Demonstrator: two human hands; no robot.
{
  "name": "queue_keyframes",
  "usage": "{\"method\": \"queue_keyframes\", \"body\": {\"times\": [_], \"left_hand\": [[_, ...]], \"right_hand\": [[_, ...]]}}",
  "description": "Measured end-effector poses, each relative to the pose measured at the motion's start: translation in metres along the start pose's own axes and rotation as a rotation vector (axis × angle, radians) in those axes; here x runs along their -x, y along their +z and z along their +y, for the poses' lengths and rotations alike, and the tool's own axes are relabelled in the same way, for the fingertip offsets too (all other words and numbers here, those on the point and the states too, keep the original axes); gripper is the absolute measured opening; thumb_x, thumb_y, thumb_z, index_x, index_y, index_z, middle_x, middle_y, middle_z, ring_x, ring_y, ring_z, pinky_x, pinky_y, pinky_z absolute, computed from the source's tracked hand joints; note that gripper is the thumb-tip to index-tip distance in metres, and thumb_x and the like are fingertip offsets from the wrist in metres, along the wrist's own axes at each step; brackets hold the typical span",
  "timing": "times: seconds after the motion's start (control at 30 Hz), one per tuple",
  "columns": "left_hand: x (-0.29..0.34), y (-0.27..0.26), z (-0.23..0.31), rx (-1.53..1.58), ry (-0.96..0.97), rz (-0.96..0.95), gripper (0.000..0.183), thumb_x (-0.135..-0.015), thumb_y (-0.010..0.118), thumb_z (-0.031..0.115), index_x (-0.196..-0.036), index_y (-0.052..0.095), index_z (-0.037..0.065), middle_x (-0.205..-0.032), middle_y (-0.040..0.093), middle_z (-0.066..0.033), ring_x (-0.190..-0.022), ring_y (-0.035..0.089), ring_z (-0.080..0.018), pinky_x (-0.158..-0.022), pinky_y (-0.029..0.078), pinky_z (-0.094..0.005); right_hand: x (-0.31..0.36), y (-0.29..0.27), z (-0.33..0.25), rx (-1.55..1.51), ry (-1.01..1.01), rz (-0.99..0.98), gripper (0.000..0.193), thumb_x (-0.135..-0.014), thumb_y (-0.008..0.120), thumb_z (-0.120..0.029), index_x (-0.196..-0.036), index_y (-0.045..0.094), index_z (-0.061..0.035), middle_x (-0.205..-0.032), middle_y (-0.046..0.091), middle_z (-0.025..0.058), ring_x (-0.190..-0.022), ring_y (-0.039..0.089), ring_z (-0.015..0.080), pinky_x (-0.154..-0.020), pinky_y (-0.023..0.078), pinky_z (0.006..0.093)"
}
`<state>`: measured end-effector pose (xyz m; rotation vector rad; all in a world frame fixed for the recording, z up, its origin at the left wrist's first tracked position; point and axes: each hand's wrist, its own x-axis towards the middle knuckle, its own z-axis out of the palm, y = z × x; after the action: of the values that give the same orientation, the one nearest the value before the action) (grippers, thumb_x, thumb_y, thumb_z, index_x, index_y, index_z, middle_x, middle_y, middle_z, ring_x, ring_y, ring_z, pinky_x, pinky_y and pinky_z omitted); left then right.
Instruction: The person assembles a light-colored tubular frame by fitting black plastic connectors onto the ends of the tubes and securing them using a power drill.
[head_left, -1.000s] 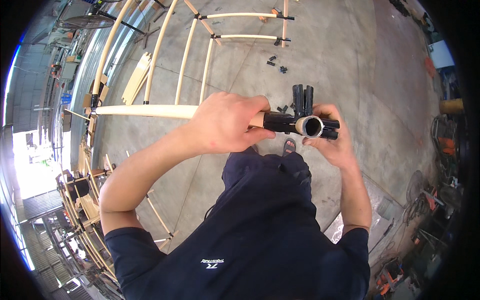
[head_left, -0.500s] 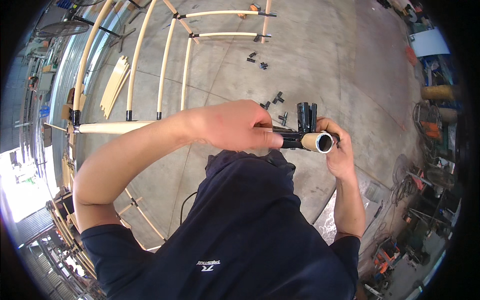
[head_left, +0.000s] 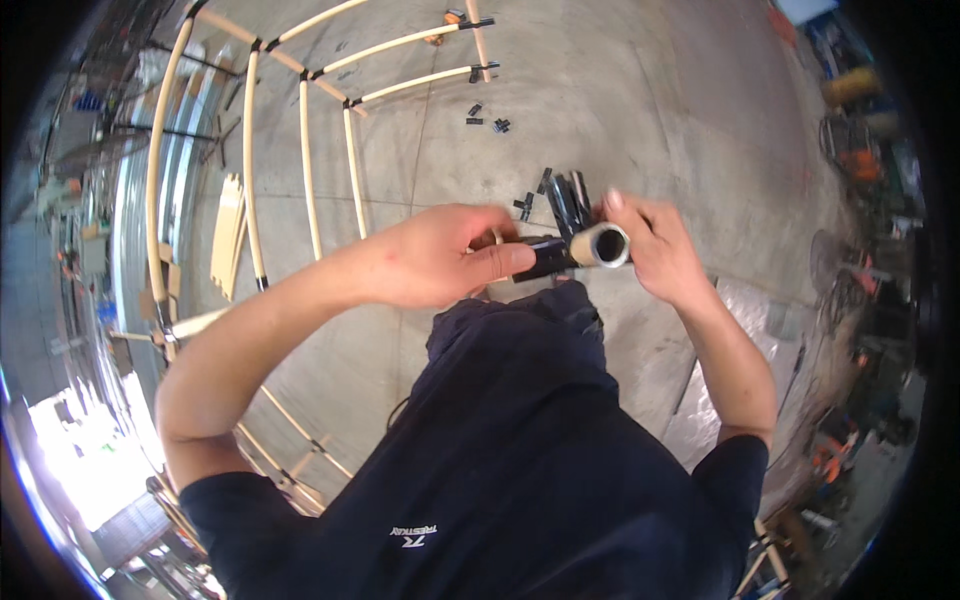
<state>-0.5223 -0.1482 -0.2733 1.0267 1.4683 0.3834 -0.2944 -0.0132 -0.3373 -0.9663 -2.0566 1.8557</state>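
The black connector is held up near the middle of the frame, clear of the floor, with the open end of a tan pipe facing up beside its sockets. A second ago those upper sockets stood nearly straight; now they lean toward the upper left. I take it the joint is being turned or steadied in the air.

The left hand wraps the connector's left side, thumb pressed along the black sleeve, as it has in the earlier glimpses. The right hand changes more: it cupped the right side from behind and below, and now sits curled beside the pipe end, one digit raised next to the leaning sockets. Whether it grips or merely touches there, I cannot tell. To my eye, the left hand now carries most of the hold.

Past the hands, loose black connectors lie on the concrete floor just above centre, others farther up. The wearer's view has swung, so more of the pale pipe frame fills the upper left, its lower rail disappearing behind the left forearm. Next to it lie pale strips. An orange item sits at the top, and a shiny sheet lies at the right.
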Motion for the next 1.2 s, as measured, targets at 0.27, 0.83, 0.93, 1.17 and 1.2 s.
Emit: {"method": "queue_keyframes", "body": {"times": [0.27, 0.83, 0.93, 1.17, 1.2], "left_hand": [[-0.011, 0.018, 0.007, -0.516, 0.364, 0.181, 0.037, -0.088, 0.069, 0.018, -0.117, 0.059, -0.003, -0.095, 0.069, -0.0237, -0.088, 0.068, -0.0428, -0.075, 0.054, -0.0455], [-0.016, 0.014, 0.002, -0.231, 0.294, -0.094, 0.036, -0.095, 0.065, 0.013, -0.124, 0.054, -0.005, -0.104, 0.065, -0.0107, -0.078, 0.062, -0.0091, -0.057, 0.054, -0.0249], [-0.016, 0.015, 0.000, -0.272, 0.350, -0.088, 0.034, -0.095, 0.065, 0.013, -0.122, 0.055, -0.005, -0.100, 0.065, -0.0097, -0.071, 0.061, -0.0083, -0.057, 0.053, -0.0248], [-0.015, 0.018, -0.004, -0.322, 0.385, -0.022, 0.030, -0.095, 0.064, 0.011, -0.119, 0.057, -0.006, -0.093, 0.066, -0.0080, -0.062, 0.060, -0.0082, -0.054, 0.049, -0.0253], [-0.015, 0.018, -0.004, -0.322, 0.393, -0.011, 0.030, -0.095, 0.064, 0.011, -0.118, 0.057, -0.006, -0.093, 0.067, -0.0080, -0.062, 0.060, -0.0083, -0.054, 0.048, -0.0255]], "right_hand": [[-0.008, 0.019, 0.022, -0.079, -0.199, 0.483, 0.046, -0.105, 0.051, -0.036, -0.081, 0.064, 0.0013, -0.076, 0.062, 0.0050, -0.074, 0.054, 0.0128, -0.071, 0.045, 0.0298], [0.042, 0.167, 0.030, -0.041, -0.421, 1.256, 0.012, -0.084, 0.078, -0.004, -0.087, 0.066, -0.0021, -0.078, 0.063, 0.0105, -0.063, 0.060, 0.0263, -0.056, 0.046, 0.0344], [0.035, 0.170, 0.033, -0.003, -0.503, 1.307, 0.012, -0.084, 0.077, -0.004, -0.088, 0.067, -0.0010, -0.081, 0.063, 0.0114, -0.065, 0.061, 0.0273, -0.058, 0.047, 0.0347], [0.041, 0.164, 0.023, -0.064, -0.423, 1.256, 0.013, -0.084, 0.076, -0.005, -0.091, 0.065, -0.0002, -0.083, 0.063, 0.0134, -0.070, 0.064, 0.0319, -0.062, 0.049, 0.0386], [0.042, 0.165, 0.024, -0.030, -0.406, 1.253, 0.013, -0.085, 0.076, -0.005, -0.091, 0.065, -0.0003, -0.083, 0.063, 0.0137, -0.070, 0.064, 0.0327, -0.062, 0.049, 0.0391]]}}
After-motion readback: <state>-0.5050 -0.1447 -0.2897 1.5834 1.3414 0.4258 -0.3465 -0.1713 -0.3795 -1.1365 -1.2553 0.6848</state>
